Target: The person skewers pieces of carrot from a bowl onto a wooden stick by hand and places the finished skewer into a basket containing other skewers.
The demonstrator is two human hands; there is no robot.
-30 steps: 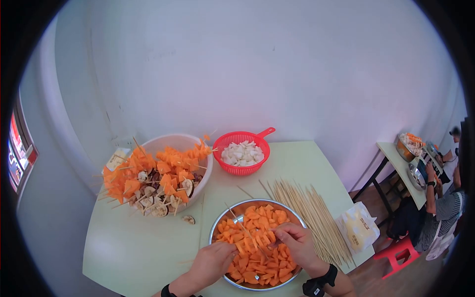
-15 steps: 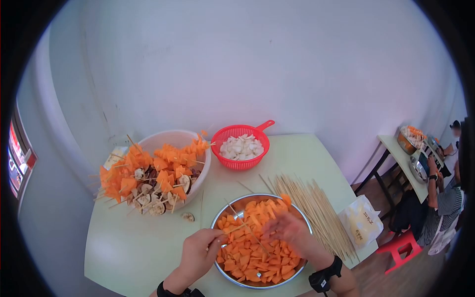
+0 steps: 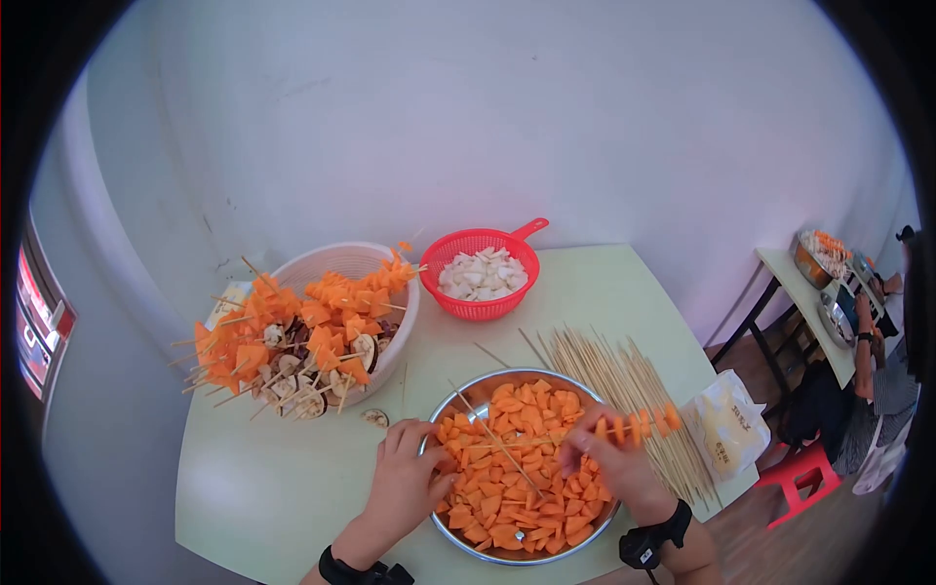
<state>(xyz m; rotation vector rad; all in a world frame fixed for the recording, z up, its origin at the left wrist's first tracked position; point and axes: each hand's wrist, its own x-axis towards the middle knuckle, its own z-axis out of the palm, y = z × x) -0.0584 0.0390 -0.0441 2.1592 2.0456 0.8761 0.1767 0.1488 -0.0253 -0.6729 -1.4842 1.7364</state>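
Note:
My right hand [image 3: 619,463] is closed on a bamboo skewer [image 3: 531,445] above the right part of a steel bowl. Several orange carrot pieces [image 3: 639,425] are threaded on the skewer's right end, beyond my fingers. My left hand [image 3: 405,483] is at the bowl's left rim with fingers curled, close to the skewer's left end. What is between its fingertips is hidden. Cut carrot pieces [image 3: 517,487] fill the steel bowl [image 3: 458,552]. Another bare skewer [image 3: 495,439] lies slantwise across them.
A white basket [image 3: 405,336] at left holds skewered carrot and eggplant slices [image 3: 292,390]. Behind stands a red colander [image 3: 487,310] with white chunks. Loose skewers [image 3: 634,400] and a tissue pack [image 3: 726,429] lie right. A person [image 3: 882,390] works at another table [image 3: 780,268].
My right hand has moved right and lower, and the skewer with carrot pieces now shows in it. My left fingers have come down at the bowl's rim. The view has shifted slightly.

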